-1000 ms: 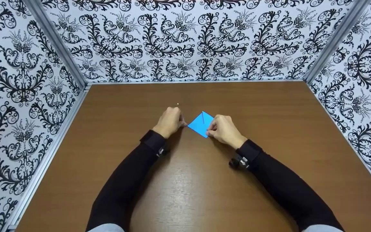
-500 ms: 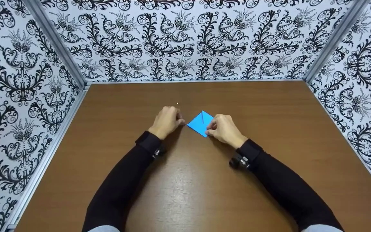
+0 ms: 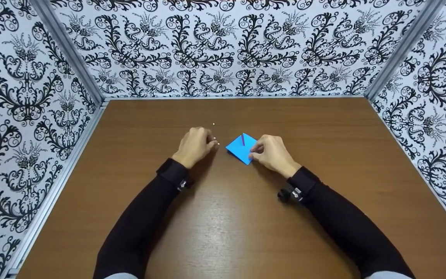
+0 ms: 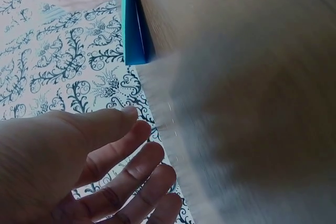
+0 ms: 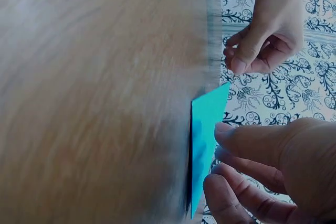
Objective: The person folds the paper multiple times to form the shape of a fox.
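A folded square of blue paper lies diamond-wise near the middle of the table, with a slit running down from its top corner. My right hand pinches its right side between thumb and fingers. In the right wrist view the thumb lies at the edge of the paper; the fingertips behind are partly hidden. Left of the paper and apart from it is my left hand. Its fingers are loosely bent and hold nothing in the left wrist view, where folded layers of the paper show edge-on.
A brown wooden table spreads under both hands. Tiny white specks show by the left hand. White walls with black scrollwork stand behind and on both sides, joined by grey metal posts.
My left hand has let go of the paper's left corner and moved left, away from it. The slit looks wider now, with a reddish line inside. The right hand has barely moved.
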The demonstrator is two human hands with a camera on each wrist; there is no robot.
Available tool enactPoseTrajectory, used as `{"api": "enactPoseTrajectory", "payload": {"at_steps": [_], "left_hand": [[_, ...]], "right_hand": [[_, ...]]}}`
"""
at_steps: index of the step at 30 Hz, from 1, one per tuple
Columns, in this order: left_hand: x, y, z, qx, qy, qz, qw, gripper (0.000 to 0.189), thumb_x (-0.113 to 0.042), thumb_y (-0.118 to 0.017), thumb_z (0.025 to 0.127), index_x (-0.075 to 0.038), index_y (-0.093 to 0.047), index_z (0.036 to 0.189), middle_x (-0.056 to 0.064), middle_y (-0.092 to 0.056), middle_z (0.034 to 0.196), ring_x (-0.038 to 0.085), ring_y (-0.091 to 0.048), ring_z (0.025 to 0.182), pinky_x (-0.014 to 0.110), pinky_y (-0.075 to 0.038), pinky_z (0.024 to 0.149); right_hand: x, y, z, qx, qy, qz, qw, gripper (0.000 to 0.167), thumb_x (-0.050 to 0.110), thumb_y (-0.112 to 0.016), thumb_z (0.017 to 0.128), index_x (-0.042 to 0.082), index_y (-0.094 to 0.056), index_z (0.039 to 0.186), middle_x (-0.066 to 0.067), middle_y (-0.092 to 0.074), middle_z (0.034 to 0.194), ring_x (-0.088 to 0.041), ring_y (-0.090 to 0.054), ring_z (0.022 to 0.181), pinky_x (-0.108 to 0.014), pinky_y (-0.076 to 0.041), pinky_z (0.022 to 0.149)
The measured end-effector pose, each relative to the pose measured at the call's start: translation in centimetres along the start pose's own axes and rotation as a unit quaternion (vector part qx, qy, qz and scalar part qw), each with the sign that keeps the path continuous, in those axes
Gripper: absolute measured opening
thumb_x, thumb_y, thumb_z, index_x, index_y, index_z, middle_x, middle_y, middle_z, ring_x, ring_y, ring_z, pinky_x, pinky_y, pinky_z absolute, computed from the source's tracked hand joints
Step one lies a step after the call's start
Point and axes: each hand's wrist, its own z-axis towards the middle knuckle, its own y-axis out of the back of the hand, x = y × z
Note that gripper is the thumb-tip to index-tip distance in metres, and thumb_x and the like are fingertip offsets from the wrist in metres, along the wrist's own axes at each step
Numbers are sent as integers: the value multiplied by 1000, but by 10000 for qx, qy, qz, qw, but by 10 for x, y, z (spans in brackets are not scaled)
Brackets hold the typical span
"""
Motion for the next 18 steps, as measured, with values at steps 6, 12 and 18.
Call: {"api": "enactPoseTrajectory", "payload": {"at_steps": [6,12,18], "left_hand": [[7,4,-4,-77,2,161,9998,14,-19,-85,109,-6,-91,112,17,-90,114,37,-86,103,53,-72,92],[17,12,-11,-205,-20,283,9994,18,-21,-86,109,-5,-91,116,20,-85,113,37,-82,103,54,-71,91],[26,23,-17,-329,-8,631,9975,30,-30,-86,110,-6,-88,126,21,-85,124,46,-80,117,61,-70,100]], "right_hand": [[-5,9,0,-216,82,-27,9997,15,15,-96,101,4,-94,111,-19,-84,115,-38,-86,106,-53,-72,97],[-12,20,0,-328,195,-30,9993,15,17,-92,105,5,-94,113,-21,-83,114,-39,-85,105,-54,-72,98],[-26,33,-1,-341,230,-112,9991,23,25,-88,108,7,-92,122,-20,-83,122,-41,-80,117,-55,-65,103]]}}
